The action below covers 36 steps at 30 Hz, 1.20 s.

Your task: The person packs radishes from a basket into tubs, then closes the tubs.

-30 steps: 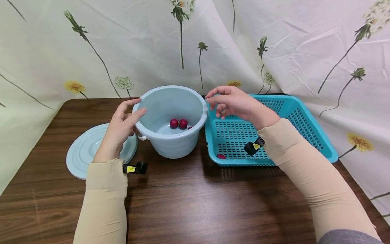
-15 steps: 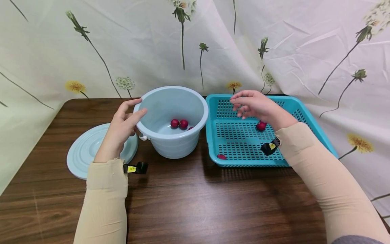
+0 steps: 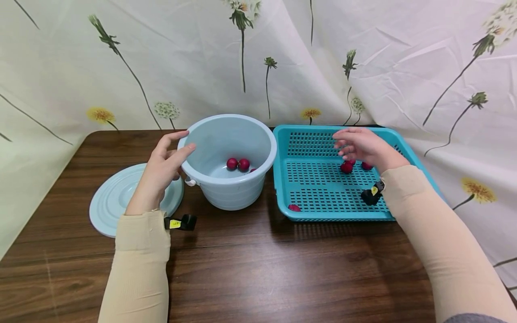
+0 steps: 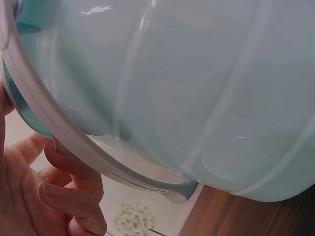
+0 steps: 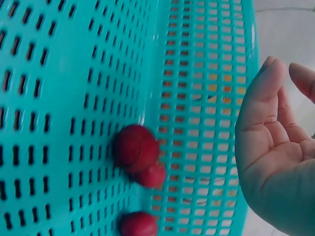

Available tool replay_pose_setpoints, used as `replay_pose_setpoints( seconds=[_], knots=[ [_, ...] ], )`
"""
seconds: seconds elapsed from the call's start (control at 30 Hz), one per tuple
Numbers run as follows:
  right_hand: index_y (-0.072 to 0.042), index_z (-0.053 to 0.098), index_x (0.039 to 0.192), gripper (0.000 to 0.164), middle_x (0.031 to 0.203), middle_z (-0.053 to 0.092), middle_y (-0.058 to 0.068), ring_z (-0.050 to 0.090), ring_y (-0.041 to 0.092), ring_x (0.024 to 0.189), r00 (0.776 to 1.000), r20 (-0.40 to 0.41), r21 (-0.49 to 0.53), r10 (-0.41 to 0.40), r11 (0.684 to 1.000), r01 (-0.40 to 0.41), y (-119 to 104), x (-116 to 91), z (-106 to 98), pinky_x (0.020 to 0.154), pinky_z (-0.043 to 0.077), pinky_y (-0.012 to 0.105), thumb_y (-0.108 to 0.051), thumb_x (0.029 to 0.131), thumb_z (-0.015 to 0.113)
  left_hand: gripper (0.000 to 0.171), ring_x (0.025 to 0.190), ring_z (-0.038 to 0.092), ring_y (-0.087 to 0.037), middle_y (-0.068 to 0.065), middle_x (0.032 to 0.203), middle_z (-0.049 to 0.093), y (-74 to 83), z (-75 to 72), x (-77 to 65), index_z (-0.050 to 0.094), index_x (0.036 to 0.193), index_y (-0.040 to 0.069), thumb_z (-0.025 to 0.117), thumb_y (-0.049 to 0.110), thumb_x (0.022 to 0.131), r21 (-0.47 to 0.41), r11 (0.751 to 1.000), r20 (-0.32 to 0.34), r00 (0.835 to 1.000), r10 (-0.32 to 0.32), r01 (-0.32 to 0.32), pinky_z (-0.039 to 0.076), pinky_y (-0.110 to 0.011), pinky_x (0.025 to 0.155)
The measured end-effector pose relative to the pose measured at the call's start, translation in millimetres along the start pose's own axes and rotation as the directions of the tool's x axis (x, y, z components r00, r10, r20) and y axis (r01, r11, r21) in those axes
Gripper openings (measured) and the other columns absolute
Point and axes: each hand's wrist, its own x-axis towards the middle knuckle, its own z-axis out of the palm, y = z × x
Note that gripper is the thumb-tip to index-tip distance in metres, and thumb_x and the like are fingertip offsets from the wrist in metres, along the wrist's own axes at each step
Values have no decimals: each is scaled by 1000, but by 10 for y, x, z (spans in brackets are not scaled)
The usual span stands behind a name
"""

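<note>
My left hand grips the left side of the pale blue bucket's rim, thumb over the inner side and fingers outside; in the left wrist view its fingers curl beside the bucket's handle. Inside the bucket lie several dark red round fruits, one mostly hidden by the near rim. Holding nothing, my right hand hovers over the back right of the turquoise basket, fingers loosely bent. Below it a cluster of red fruits lies by the basket wall. Another red fruit sits at the basket's front left.
A pale blue round lid lies on the brown wooden table, left of the bucket and partly behind my left forearm. The basket stands close to the bucket's right side. A white flowered cloth hangs behind the table.
My right hand has moved right, from the bucket's rim to above the back right of the basket, uncovering red fruits there. My left hand stays on the bucket.
</note>
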Motion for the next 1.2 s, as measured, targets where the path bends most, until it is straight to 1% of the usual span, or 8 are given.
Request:
replay_pose_setpoints(
  seconds=[0.07, 0.27, 0.37, 0.53, 0.77, 0.93, 1.03, 1.2],
  knots=[
    [-14, 57, 119, 22, 85, 66, -3, 62, 9, 66, 1000, -4, -3, 12, 1000, -13, 43, 14, -62, 65, 53, 23, -28, 101, 58, 58, 57, 56, -9, 7, 91, 65, -1, 2, 1, 42, 148, 30, 59, 49, 96, -1, 1000, -1, 1000, -1, 1, 41, -27, 58],
    [-7, 41, 140, 48, 87, 67, -6, 65, 8, 71, 997, -15, -41, 75, 996, -76, 117, 33, -172, 71, 54, 23, -30, 101, 57, 58, 57, 56, -9, 6, 93, 65, -9, 1, -1, 42, 148, 31, 59, 50, 96, -1, 1000, -3, 1000, -6, 6, 40, -26, 58],
    [-7, 40, 143, 52, 87, 67, -6, 66, 9, 73, 995, -21, -42, 95, 995, -95, 148, 43, -202, 71, 55, 23, -31, 101, 58, 58, 57, 56, -9, 6, 92, 65, -13, -1, -2, 42, 148, 31, 59, 49, 96, -2, 1000, -2, 1000, -5, 5, 41, -26, 58],
    [-3, 36, 146, 56, 88, 66, -6, 67, 8, 75, 995, -15, -91, 96, 991, -97, 224, 77, -247, 73, 56, 23, -31, 102, 56, 57, 58, 57, -11, 6, 89, 65, -19, -2, 1, 42, 148, 30, 59, 48, 96, -7, 1000, 1, 1000, 6, -6, 41, -26, 57],
    [-4, 41, 142, 48, 88, 66, -4, 67, 9, 75, 991, -20, -132, 136, 982, -137, 316, 117, -292, 75, 57, 25, -29, 102, 56, 58, 59, 58, -12, 6, 88, 65, -22, -1, 10, 41, 148, 31, 59, 49, 96, -8, 1000, 2, 1000, -4, 4, 41, -26, 58],
    [-5, 43, 139, 44, 86, 67, -4, 67, 8, 72, 987, -15, -120, 161, 979, -162, 362, 139, -317, 76, 57, 26, -26, 103, 55, 58, 58, 57, -12, 7, 86, 64, -26, 1, 20, 41, 148, 31, 59, 49, 96, -6, 1000, 0, 1000, -9, 9, 40, -27, 58],
    [-5, 44, 136, 40, 84, 66, -4, 67, 8, 71, 983, -2, -127, 181, 975, -180, 388, 147, -339, 75, 58, 26, -25, 103, 54, 58, 58, 58, -12, 7, 85, 64, -27, 0, 21, 40, 148, 31, 59, 49, 96, -3, 1000, 0, 1000, -7, 7, 40, -28, 58],
    [-7, 47, 128, 31, 82, 63, -3, 66, 8, 71, 972, 51, -160, 228, 963, -217, 414, 141, -369, 75, 58, 26, -25, 104, 53, 58, 58, 58, -12, 7, 85, 64, -28, 3, 17, 40, 149, 31, 59, 48, 96, -6, 1000, 2, 1000, -3, 3, 40, -28, 58]
  ],
)
